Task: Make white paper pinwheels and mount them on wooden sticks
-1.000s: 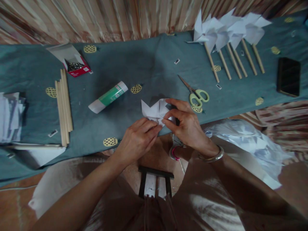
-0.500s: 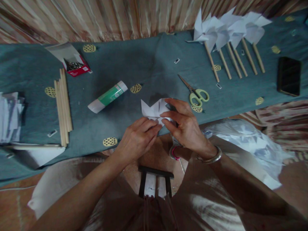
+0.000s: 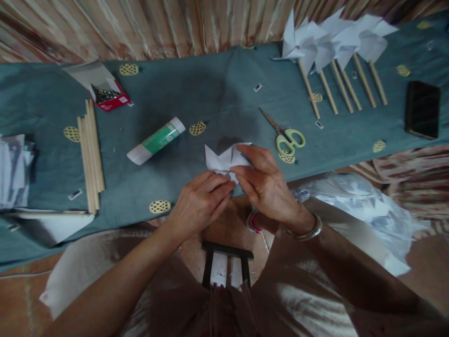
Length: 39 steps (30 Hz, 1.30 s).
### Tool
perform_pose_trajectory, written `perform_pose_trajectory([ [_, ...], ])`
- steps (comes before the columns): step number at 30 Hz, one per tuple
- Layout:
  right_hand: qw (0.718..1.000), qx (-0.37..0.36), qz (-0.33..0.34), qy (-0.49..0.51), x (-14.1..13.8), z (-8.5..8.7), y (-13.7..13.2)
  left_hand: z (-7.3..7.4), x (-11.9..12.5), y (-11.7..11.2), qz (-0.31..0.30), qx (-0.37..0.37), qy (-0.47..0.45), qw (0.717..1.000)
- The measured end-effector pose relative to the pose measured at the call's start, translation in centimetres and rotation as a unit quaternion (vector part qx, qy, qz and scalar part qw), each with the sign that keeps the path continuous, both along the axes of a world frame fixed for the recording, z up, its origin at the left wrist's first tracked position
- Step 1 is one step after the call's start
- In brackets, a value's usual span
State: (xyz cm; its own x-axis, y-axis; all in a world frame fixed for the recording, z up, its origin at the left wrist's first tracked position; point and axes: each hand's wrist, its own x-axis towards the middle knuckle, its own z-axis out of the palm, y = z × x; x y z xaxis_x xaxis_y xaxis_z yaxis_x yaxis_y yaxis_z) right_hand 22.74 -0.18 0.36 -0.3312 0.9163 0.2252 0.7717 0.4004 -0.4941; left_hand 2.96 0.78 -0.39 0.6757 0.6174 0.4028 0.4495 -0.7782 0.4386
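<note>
A folded white paper piece with pointed flaps lies at the near edge of a teal cloth-covered table. My left hand pinches its lower edge with closed fingers. My right hand, with a bangle on the wrist, grips the paper's right side, thumb and fingers pressed on a flap. A green and white glue stick lies to the left of the paper. Yellow-handled scissors lie to its right.
Several finished paper pinwheels on wooden sticks lie at the far right, next to a black phone. Bare wooden sticks and a red box of pins are at the left, with a paper stack at the edge.
My right hand has shifted slightly left over the paper, its fingers pressing further onto the flap. My left hand and the other objects have stayed in place.
</note>
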Motion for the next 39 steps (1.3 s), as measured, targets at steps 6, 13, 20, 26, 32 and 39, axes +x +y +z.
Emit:
perform_pose_trajectory([
  [6,1.000,-0.006,-0.008,0.024,0.0,-0.5,0.0,0.4,-1.3,0.9,0.052,-0.029,-0.036,0.998],
  [13,1.000,-0.002,-0.007,0.028,0.1,-0.8,0.0,-0.3,-2.0,2.6,0.129,-0.072,-0.052,0.988],
  [20,0.999,0.022,-0.002,0.029,0.1,-1.0,0.0,-0.7,-1.7,3.5,0.114,-0.100,-0.069,0.986],
  [26,0.999,0.013,-0.005,0.042,0.2,-1.1,0.1,-1.3,-1.7,3.8,0.131,-0.078,-0.042,0.987],
  [32,0.999,0.039,-0.001,0.031,0.4,-1.4,0.1,-0.9,-1.4,3.8,0.156,-0.091,-0.016,0.984],
  [39,0.999,0.027,-0.015,0.041,0.3,-1.3,0.1,-0.2,-1.1,3.9,0.179,-0.161,-0.013,0.970],
])
